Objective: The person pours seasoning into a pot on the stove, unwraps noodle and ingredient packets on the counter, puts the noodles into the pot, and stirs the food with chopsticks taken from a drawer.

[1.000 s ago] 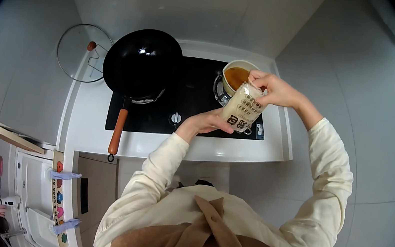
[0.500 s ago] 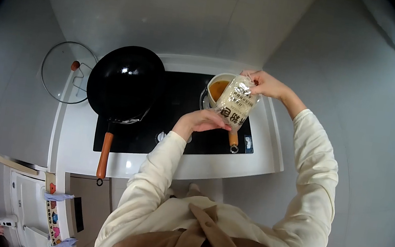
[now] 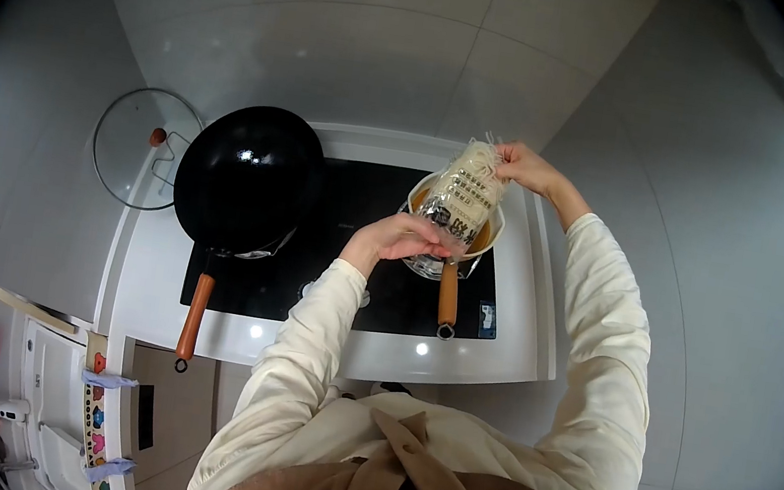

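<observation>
A clear printed bag of pale rice noodles (image 3: 464, 195) is held tilted above a saucepan (image 3: 491, 241) on the right side of the hob. Orange-brown liquid shows inside the pan beside the bag. My left hand (image 3: 401, 237) grips the bag's near end, fingers closed on the plastic. At the far end, my right hand (image 3: 523, 167) pinches the bag near its mouth, where noodle strands poke out; whether its fingers hold plastic, noodles or both is hard to tell. The pan's wooden handle (image 3: 448, 293) points toward me, below the bag.
A black wok (image 3: 247, 174) with a wooden handle (image 3: 194, 318) sits on the left of the black hob (image 3: 337, 282). Left of it, a glass lid (image 3: 128, 163) leans by the wall. White counter (image 3: 146, 281) borders the hob, with tiled walls behind and at both sides.
Noodle strands now stick out of the bag's far end, which my right hand has shifted against. The whole view has tilted slightly, and more of the saucepan shows right of the bag.
</observation>
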Motion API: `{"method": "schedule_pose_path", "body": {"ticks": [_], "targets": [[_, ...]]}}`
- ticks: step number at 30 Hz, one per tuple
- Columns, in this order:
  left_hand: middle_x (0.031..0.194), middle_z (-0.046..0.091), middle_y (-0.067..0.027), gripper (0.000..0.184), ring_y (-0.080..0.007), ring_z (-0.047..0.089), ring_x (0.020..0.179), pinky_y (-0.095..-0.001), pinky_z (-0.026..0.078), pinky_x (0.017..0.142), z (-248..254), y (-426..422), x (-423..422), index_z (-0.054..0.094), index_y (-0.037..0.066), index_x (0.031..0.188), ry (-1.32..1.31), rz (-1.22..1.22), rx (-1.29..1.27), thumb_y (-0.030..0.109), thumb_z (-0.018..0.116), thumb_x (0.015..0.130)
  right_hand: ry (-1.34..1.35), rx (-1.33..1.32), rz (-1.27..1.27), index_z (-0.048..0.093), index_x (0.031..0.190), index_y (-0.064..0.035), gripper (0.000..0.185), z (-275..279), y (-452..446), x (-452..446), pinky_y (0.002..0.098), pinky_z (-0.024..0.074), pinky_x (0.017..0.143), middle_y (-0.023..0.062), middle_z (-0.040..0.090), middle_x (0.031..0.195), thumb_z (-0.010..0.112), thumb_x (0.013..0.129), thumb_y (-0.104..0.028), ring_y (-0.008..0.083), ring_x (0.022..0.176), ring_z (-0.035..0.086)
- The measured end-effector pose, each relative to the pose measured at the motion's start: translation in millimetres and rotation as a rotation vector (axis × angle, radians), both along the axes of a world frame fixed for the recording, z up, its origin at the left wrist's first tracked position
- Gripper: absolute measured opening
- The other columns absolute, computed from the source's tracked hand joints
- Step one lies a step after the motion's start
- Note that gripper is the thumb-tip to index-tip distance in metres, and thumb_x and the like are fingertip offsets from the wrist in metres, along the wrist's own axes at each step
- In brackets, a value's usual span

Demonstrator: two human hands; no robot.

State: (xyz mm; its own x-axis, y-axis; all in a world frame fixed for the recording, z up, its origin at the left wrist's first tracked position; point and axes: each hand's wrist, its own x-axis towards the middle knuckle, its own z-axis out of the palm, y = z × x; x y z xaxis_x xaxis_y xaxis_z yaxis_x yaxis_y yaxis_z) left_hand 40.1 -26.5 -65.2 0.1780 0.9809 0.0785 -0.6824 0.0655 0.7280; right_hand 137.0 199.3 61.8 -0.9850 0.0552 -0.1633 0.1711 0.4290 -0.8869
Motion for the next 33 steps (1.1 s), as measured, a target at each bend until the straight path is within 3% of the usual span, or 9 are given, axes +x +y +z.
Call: {"method": "schedule_pose_path", "body": {"ticks": [7,10,14,17,20,23,26,30,33], "targets": [[0.120,0.045,-0.0356,0.040,-0.0385,0.046,0.115,-0.0378,0.036,0.099,1.5,7.0,-1.8,0.048,-0.024,0.105,-0.045,0.012,-0.031,0.005,0.043,0.078,0.014,-0.011,-0.029,0.062,0.102,-0.0032,0.029,-21.3,31.5,-1.6,0.0203,0.0426,0.065,-0.0037,0.061,0.083,0.060,0.075,-0.013,0.0050,0.073,0.053],[0.112,0.053,-0.0312,0.037,-0.0357,0.053,0.107,-0.0375,0.041,0.095,-2.0,8.1,-4.5,0.051,-0.020,0.105,-0.093,-0.010,-0.028,0.003,0.047,0.077,0.020,-0.033,-0.032,0.061,0.103,-0.0028,0.029,-26.2,39.7,-1.7,0.0209,0.0442,0.067,-0.0030,0.062,0.086,0.058,0.076,-0.013,0.0056,0.074,0.054],[0.119,0.045,-0.0362,0.041,-0.0401,0.046,0.114,-0.0386,0.036,0.099,-7.5,5.9,-6.0,0.047,-0.025,0.106,-0.075,0.010,-0.055,0.004,0.043,0.077,0.020,-0.025,-0.077,0.061,0.103,-0.0025,0.029,-23.6,42.5,1.0,0.0213,0.0453,0.070,-0.0022,0.062,0.088,0.058,0.076,-0.011,0.0063,0.076,0.056],[0.120,0.045,-0.0357,0.042,-0.0404,0.046,0.114,-0.0385,0.036,0.099,-12.5,6.1,-7.6,0.046,-0.025,0.106,-0.078,-0.013,-0.047,0.004,0.043,0.077,0.036,-0.125,-0.105,0.061,0.103,-0.0025,0.029,-20.2,42.3,1.4,0.0212,0.0455,0.073,-0.0017,0.063,0.089,0.060,0.074,-0.008,0.0061,0.079,0.057],[0.120,0.045,-0.0351,0.040,-0.0401,0.046,0.114,-0.0385,0.037,0.099,-16.0,3.9,-7.5,0.047,-0.025,0.106,-0.079,0.008,-0.099,0.003,0.043,0.077,0.003,-0.051,-0.081,0.061,0.103,-0.0028,0.028,-25.3,54.7,-2.0,0.0221,0.0462,0.077,-0.0008,0.063,0.090,0.059,0.075,-0.008,0.0072,0.082,0.059],[0.120,0.046,-0.0350,0.039,-0.0392,0.046,0.115,-0.0381,0.037,0.098,-10.0,-4.5,-7.3,0.048,-0.024,0.106,-0.020,0.040,-0.107,0.003,0.043,0.078,0.006,-0.092,-0.088,0.060,0.104,-0.0031,0.029,-20.0,47.4,-0.9,0.0219,0.0463,0.076,-0.0006,0.063,0.091,0.058,0.076,-0.008,0.0075,0.081,0.059],[0.116,0.052,-0.0283,0.035,-0.0328,0.052,0.110,-0.0342,0.041,0.094,-18.1,-11.8,-15.7,0.052,-0.018,0.107,0.040,0.016,-0.053,0.003,0.045,0.080,0.008,-0.089,-0.140,0.058,0.106,-0.0034,0.029,-23.9,54.7,-4.4,0.0220,0.0464,0.076,-0.0002,0.063,0.093,0.058,0.077,-0.009,0.0074,0.082,0.058],[0.112,0.055,-0.0246,0.048,-0.0287,0.055,0.106,-0.0319,0.044,0.091,1.5,-29.3,-12.0,0.041,-0.014,0.121,0.128,0.152,-0.209,0.002,0.053,0.078,0.034,-0.090,-0.149,0.058,0.108,-0.0037,0.029,-17.8,60.8,-3.2,0.0226,0.0459,0.077,0.0002,0.062,0.095,0.058,0.079,-0.011,0.0077,0.084,0.058],[0.114,0.054,-0.0212,0.056,-0.0267,0.055,0.106,-0.0319,0.044,0.091,2.7,-38.9,-17.1,0.036,-0.009,0.127,0.093,0.162,-0.164,0.004,0.057,0.077,0.051,-0.092,-0.185,0.058,0.108,-0.0039,0.029,-13.1,59.7,2.0,0.0232,0.0452,0.079,0.0005,0.062,0.096,0.059,0.081,-0.014,0.0082,0.086,0.057]]}}
